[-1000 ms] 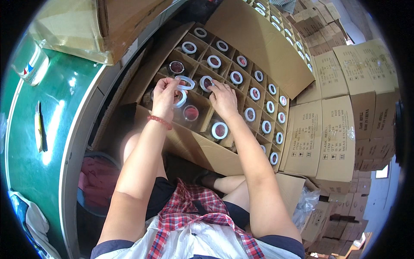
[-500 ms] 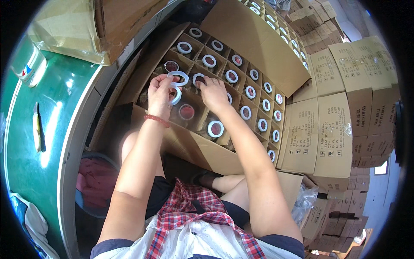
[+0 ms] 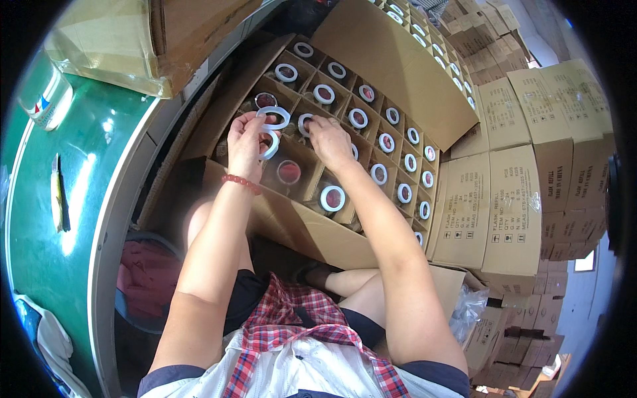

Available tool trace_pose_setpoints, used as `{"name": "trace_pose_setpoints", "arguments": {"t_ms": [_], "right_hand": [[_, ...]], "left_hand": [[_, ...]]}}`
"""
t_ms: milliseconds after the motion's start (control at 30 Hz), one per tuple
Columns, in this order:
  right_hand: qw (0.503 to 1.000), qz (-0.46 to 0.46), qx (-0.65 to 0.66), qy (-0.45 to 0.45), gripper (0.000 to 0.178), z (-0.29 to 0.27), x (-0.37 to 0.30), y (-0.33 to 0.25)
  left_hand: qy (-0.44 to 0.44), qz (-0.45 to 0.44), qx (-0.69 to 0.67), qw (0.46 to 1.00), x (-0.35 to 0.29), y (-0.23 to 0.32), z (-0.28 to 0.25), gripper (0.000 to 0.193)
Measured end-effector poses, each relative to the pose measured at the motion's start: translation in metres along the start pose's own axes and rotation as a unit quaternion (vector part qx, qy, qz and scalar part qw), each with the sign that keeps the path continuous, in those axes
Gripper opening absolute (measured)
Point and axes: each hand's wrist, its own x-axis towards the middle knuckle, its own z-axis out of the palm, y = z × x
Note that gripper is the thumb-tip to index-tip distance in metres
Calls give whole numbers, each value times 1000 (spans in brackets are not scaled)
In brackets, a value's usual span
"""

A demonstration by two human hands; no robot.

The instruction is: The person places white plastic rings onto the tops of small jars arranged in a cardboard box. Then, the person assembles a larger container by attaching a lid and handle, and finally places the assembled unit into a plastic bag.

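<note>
Two white plastic rings, an upper one (image 3: 286, 122) and a lower one (image 3: 274, 150), are pinched in my left hand (image 3: 244, 146) above the open carton's near left cells. My right hand (image 3: 332, 142) is beside it, fingers bent down onto a white ring (image 3: 302, 125) seated on a flask refill's mouth; its fingertips are partly hidden. The divided carton (image 3: 292, 222) holds rows of flask refills, most topped with white rings. Two mouths near my left hand, one behind (image 3: 265, 100) and one in front (image 3: 289, 172), show no white ring.
A green table (image 3: 99, 172) on the left bears a utility knife (image 3: 58, 192), a clear cup (image 3: 50, 106) and a large carton (image 3: 106, 46). Below it stands a tub of pink cloth (image 3: 149, 278). Stacked cartons (image 3: 511, 205) rise at right; another divided carton lies beyond the raised flap (image 3: 398, 73).
My right hand's fingers have shifted slightly on the ring. My left hand keeps the two rings in nearly the same place. The view has moved a little.
</note>
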Motion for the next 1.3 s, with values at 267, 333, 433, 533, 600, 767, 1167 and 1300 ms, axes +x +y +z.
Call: {"name": "trace_pose_setpoints", "arguments": {"t_ms": [267, 333, 433, 533, 600, 767, 1167, 1300], "right_hand": [[999, 10, -29, -30, 40, -11, 12, -14], [997, 4, -55, -61, 44, -12, 18, -11], [991, 1, -81, -110, 49, -14, 28, -6], [990, 13, -76, -119, 47, -16, 32, -7], [991, 2, -67, -120, 44, -18, 29, -7], [990, -40, -95, -92, 51, -13, 18, 0], [793, 177, 583, -4, 35, -24, -40, -54], [768, 271, 568, -119, 40, -16, -60, -54]], "left_hand": [[-12, 2, 5, 1000, -1, -1, -2, 17], [-11, -4, 7, 1000, -4, 2, 2, 16], [-13, -8, 2, 1000, -2, 0, 1, 16], [-14, -8, -2, 1000, -1, 0, -1, 17], [-15, -7, -3, 1000, -1, 0, -2, 17], [-39, -21, 2, 999, -2, -3, 2, 19], [-51, -43, 129, 989, -17, 15, -5, 27], [-58, 5, 172, 983, -20, 24, -17, 19]]}}
